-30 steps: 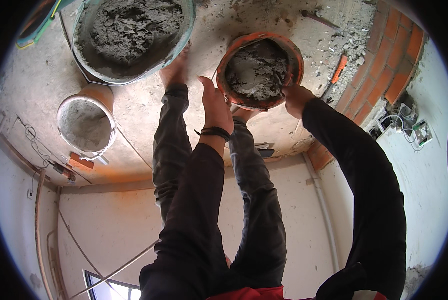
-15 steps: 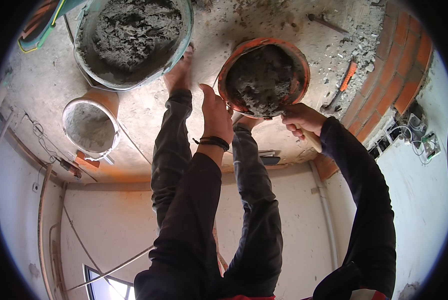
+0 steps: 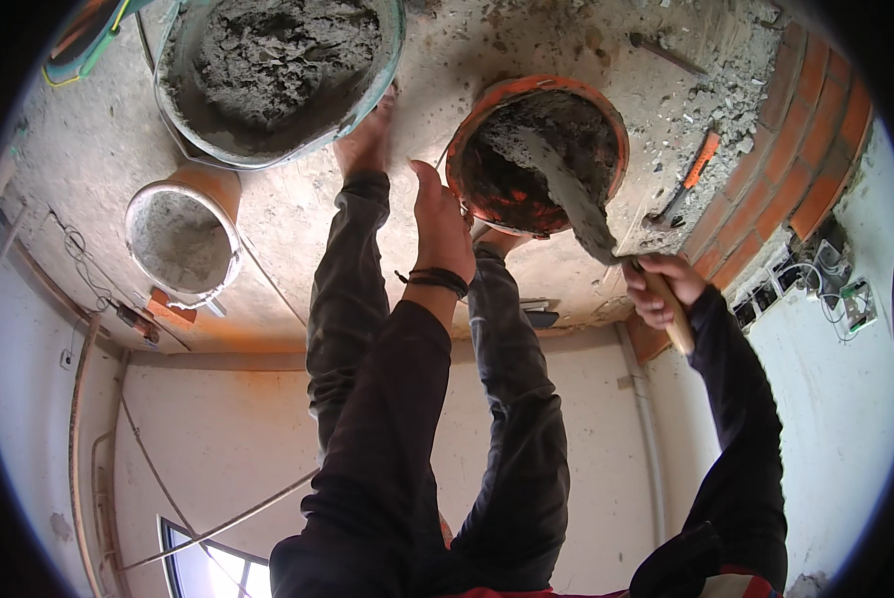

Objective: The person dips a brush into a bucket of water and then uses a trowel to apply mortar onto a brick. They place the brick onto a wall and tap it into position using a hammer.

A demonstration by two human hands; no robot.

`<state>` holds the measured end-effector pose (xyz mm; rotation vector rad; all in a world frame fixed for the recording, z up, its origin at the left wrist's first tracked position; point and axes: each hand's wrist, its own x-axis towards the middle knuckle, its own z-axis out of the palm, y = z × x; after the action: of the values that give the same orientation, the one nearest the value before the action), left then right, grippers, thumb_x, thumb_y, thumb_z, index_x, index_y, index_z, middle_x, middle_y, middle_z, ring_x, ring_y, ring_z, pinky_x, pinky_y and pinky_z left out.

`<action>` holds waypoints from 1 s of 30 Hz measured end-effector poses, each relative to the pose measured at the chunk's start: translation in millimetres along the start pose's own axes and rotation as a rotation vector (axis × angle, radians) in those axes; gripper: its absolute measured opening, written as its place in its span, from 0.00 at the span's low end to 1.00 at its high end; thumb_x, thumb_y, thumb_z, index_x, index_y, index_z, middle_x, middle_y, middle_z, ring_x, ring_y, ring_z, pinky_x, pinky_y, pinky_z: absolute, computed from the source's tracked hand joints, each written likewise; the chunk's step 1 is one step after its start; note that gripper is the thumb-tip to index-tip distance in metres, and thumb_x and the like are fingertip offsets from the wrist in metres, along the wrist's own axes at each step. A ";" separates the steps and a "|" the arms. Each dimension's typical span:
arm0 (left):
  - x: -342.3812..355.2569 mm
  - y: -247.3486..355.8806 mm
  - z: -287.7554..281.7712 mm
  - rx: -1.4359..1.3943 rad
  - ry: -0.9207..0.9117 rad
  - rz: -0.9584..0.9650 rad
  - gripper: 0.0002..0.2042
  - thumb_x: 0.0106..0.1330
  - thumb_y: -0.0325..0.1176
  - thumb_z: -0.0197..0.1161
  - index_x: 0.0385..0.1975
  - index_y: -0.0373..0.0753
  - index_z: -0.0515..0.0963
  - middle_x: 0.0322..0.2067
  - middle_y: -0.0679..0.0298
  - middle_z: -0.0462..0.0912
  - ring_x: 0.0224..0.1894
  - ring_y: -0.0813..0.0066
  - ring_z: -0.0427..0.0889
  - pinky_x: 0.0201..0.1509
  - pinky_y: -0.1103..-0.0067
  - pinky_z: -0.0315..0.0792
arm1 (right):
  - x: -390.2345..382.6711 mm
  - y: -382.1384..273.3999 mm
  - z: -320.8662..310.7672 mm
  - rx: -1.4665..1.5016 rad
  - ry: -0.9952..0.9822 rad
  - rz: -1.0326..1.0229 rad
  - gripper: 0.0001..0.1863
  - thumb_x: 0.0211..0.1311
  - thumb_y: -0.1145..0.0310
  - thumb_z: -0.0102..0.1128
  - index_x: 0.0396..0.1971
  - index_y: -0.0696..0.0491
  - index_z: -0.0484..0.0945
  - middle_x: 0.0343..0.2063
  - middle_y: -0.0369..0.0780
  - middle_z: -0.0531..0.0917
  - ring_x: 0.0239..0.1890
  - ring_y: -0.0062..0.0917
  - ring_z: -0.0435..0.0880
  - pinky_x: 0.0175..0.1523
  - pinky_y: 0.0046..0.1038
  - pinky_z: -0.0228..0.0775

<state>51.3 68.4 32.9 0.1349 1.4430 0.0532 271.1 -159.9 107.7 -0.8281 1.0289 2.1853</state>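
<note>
My left hand [image 3: 441, 224] grips the near-left rim of an orange bucket [image 3: 536, 84], its thumb raised beside the rim. Inside the bucket is dark grey, lumpy mortar. My right hand [image 3: 662, 291] is closed round the pale wooden handle of a trowel [image 3: 588, 221], whose blade is coated with mortar and reaches from my hand over the bucket's near-right rim. A large teal tub [image 3: 365, 108] of grey mortar stands to the left, beside my bare foot [image 3: 365, 140].
A tan bucket [image 3: 207, 185] with grey residue stands left. An orange-handled hammer [image 3: 704, 157] and a metal bar [image 3: 666, 55] lie among rubble on the right. Beyond runs a brick band [image 3: 801, 140], with wiring boxes [image 3: 836, 299] in the wall. A power tool [image 3: 133, 321] lies left.
My right hand has moved down and right from the bucket's rim, drawing the trowel partly out, so its coated blade and handle now show. My left hand has stayed at the rim.
</note>
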 end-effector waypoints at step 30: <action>9.8 -5.2 -11.5 -0.020 0.032 -0.043 0.34 0.66 0.73 0.40 0.31 0.42 0.70 0.30 0.70 0.69 0.32 0.77 0.65 0.43 0.79 0.65 | 76.7 2.9 62.2 -2.241 0.576 -0.163 0.11 0.61 0.71 0.47 0.34 0.61 0.78 0.22 0.50 0.80 0.28 0.41 0.85 0.36 0.43 0.79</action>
<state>40.9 65.1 21.1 0.0868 1.4759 0.0353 202.3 -92.9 84.6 -2.1323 -1.8917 2.0864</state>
